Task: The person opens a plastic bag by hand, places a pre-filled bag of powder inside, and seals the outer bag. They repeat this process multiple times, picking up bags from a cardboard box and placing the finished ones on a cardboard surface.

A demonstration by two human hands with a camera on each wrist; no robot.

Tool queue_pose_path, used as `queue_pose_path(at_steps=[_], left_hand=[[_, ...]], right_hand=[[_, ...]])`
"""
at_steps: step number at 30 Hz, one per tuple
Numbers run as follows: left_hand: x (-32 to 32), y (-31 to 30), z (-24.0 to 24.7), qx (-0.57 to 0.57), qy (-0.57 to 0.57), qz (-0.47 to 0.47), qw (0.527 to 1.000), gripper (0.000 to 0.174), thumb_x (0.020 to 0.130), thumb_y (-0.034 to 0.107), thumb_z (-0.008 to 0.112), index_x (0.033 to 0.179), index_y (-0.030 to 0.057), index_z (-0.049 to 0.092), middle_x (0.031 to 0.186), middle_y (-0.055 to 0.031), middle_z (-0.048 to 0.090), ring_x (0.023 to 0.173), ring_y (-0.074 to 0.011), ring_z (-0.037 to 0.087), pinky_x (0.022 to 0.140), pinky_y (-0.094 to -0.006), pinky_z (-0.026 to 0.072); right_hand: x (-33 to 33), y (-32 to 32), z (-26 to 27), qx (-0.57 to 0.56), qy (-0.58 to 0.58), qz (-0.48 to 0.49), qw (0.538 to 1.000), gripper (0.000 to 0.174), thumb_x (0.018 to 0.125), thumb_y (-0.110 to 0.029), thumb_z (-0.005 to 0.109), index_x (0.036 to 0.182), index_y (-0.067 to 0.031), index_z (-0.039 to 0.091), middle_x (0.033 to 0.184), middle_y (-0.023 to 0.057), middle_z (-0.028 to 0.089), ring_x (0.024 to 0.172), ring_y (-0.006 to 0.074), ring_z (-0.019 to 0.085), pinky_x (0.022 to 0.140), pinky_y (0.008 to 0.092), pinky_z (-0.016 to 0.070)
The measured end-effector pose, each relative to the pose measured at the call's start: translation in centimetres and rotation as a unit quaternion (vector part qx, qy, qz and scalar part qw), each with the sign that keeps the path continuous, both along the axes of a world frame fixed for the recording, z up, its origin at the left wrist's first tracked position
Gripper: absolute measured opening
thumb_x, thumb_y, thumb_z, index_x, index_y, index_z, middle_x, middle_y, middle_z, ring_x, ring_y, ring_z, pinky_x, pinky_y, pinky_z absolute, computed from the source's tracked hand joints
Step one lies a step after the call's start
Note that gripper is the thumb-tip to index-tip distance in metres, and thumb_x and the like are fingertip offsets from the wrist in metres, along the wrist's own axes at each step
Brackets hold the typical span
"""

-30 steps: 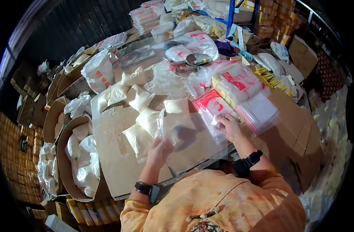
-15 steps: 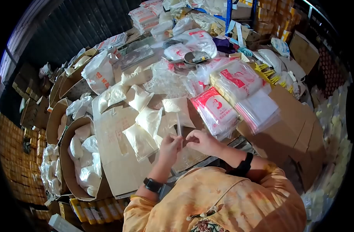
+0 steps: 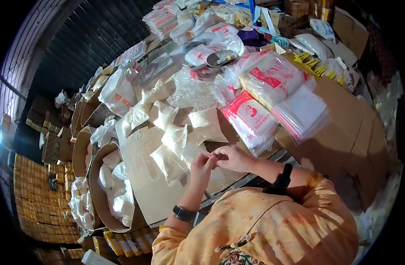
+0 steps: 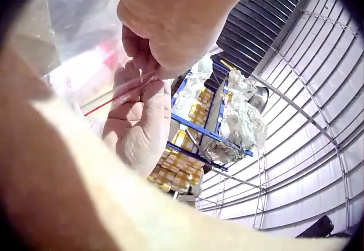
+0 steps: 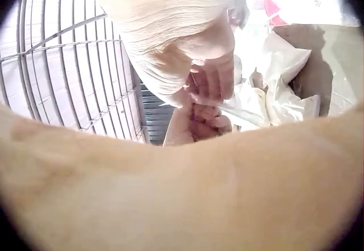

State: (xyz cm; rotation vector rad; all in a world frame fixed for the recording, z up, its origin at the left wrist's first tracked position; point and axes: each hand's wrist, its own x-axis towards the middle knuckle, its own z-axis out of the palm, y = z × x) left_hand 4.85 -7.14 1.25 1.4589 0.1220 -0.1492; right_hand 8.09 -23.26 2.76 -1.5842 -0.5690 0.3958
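Observation:
My left hand pinches the edge of a clear plastic bag over the front of the table. Against it, the bent fingers of my right hand grip the same edge. A thin red line runs along the bag's edge between the hands in the left wrist view. From the right wrist, the bag's edge shows as a pale see-through strip. Just beyond the hands lie several plump bags of cream-coloured powder. A pack of red-printed plastic bags lies beyond the right hand.
Flat cardboard covers the table's front left. A larger stack of printed bags lies at right, with folded clear bags in front. On the left stands a carton of filled bags. A metal scoop lies farther back.
My right hand has left the red-printed pack and moved left to meet my left hand at the clear bag's edge. The head view has shifted slightly.

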Motion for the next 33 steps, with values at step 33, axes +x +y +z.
queue_pose_path(at_steps=[33], left_hand=[[-2.3,2.0,-3.1,0.021,0.104,0.0,0.994,0.008,0.085,0.004,0.051,0.089,-0.0016,0.053,0.08,-0.0077,0.061,0.074,-0.0141,0.058,0.071,-0.0256,0.0473]], right_hand=[[2.0,2.2,-5.9,-0.125,0.069,0.114,0.983,0.019,0.078,-0.017,0.056,0.085,0.0003,0.058,0.076,0.0171,0.061,0.072,0.0276,0.061,0.064,0.0353,0.0465]])
